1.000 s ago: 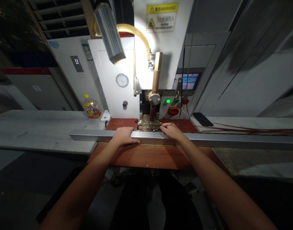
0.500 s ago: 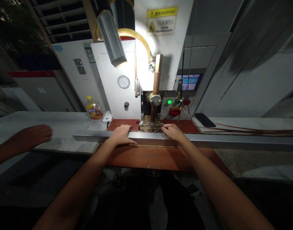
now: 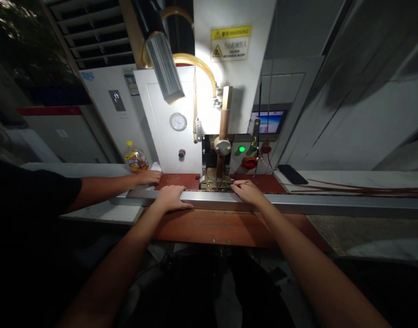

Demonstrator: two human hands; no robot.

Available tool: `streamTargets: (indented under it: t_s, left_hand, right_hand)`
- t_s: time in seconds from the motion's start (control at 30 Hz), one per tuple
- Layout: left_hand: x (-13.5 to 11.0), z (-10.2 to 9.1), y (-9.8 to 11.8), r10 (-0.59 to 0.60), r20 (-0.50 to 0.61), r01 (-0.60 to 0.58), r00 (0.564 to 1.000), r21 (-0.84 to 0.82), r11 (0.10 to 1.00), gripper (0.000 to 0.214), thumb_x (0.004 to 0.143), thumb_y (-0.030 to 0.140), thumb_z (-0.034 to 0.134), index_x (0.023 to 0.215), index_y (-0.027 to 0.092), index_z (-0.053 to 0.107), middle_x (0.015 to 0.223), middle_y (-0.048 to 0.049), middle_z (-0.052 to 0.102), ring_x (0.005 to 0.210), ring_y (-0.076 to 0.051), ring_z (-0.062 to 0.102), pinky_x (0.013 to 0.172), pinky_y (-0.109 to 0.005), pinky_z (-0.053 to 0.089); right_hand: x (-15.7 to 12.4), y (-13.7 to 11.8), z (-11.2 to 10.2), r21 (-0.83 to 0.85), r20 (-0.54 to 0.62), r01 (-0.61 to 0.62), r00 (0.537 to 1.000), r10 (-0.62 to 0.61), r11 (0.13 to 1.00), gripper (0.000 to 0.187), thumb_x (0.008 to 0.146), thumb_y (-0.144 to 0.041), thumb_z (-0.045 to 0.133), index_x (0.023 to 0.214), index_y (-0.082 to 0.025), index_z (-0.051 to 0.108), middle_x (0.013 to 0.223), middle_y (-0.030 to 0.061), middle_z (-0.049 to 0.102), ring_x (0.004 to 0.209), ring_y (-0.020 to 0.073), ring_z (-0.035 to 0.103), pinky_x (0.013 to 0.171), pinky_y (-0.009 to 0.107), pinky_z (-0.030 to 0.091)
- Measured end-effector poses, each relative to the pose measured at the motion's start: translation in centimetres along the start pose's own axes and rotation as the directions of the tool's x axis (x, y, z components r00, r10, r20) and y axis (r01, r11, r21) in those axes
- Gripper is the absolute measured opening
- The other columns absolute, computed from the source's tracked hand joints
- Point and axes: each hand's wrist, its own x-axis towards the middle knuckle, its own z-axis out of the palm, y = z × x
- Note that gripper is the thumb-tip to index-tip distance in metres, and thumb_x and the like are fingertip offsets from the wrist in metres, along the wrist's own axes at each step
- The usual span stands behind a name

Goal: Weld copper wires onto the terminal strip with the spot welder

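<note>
A long silvery metal bar (image 3: 212, 197) lies crosswise in front of a machine. My left hand (image 3: 170, 198) grips it left of the machine head, fingers over the top and thumb along the front face. My right hand (image 3: 247, 191) is closed in a pinch beside the brass-coloured fixture (image 3: 214, 178), with its wrist above the bar. A thin dark rod shows at its fingertips; its exact kind is too small to tell. Above the fixture stands a copper-coloured vertical rod (image 3: 223, 125) with a round metal clamp (image 3: 222, 146).
Another person's hand (image 3: 149, 177) reaches in from the left, near a white object beside a drink bottle (image 3: 136, 158). A black phone (image 3: 293, 174) and several thin brown strips (image 3: 359, 187) lie at right. A lamp (image 3: 165, 68) hangs above; a green light (image 3: 242, 149) glows.
The other person's arm has moved in from the left to the white object by the bottle. My left thumb has drawn closer to the bar. My right hand keeps its place.
</note>
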Motion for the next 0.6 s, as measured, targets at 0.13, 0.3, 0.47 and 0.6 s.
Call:
streamTargets:
  t_s: [0.13, 0.3, 0.47, 0.6]
  left_hand:
    - [-0.09, -0.09, 0.1, -0.024, -0.002, 0.024, 1.0, -0.001, 1.0, 0.082, 0.066, 0.09, 0.057, 0.113, 0.025, 0.069, 0.121, -0.012, 0.074, 0.109, -0.036, 0.068, 0.088, -0.04, 0.05]
    - [-0.03, -0.02, 0.07, -0.031, 0.004, 0.031, 1.0, -0.006, 1.0, 0.085, 0.064, 0.092, 0.056, 0.114, 0.024, 0.069, 0.119, -0.0123, 0.074, 0.109, -0.037, 0.067, 0.089, -0.042, 0.05]
    - [0.01, 0.31, -0.1, -0.042, -0.018, 0.042, 0.999, 0.002, 0.999, 0.085, 0.063, 0.093, 0.056, 0.114, 0.026, 0.069, 0.119, -0.0113, 0.074, 0.108, -0.036, 0.068, 0.088, -0.04, 0.05]
    - [0.03, 0.48, -0.21, -0.027, -0.029, 0.028, 0.999, 0.006, 1.0, 0.085, 0.063, 0.092, 0.057, 0.113, 0.025, 0.069, 0.119, -0.0115, 0.074, 0.107, -0.037, 0.068, 0.087, -0.041, 0.051]
  right_hand:
    - [0.08, 0.13, 0.12, -0.003, -0.005, -0.006, 1.0, 0.006, 1.0, 0.036, 0.095, -0.035, 0.043, 0.082, -0.021, 0.073, 0.099, 0.0076, 0.078, 0.094, 0.0211, 0.069, 0.09, 0.027, 0.046]
    - [0.17, 0.28, 0.21, -0.003, 0.0, 0.0, 1.0, 0.0, 1.0, 0.036, 0.095, -0.035, 0.043, 0.081, -0.021, 0.074, 0.098, 0.0077, 0.078, 0.093, 0.0214, 0.069, 0.089, 0.028, 0.047]
    - [0.2, 0.31, 0.28, -0.014, -0.001, 0.001, 1.0, -0.001, 1.0, 0.036, 0.096, -0.035, 0.043, 0.084, -0.022, 0.075, 0.1, 0.0073, 0.078, 0.096, 0.0216, 0.069, 0.091, 0.028, 0.047]
    - [0.19, 0.24, 0.26, -0.013, 0.001, 0.001, 1.0, -0.001, 1.0, 0.037, 0.096, -0.035, 0.043, 0.085, -0.022, 0.076, 0.102, 0.0077, 0.078, 0.099, 0.0222, 0.069, 0.093, 0.028, 0.046]
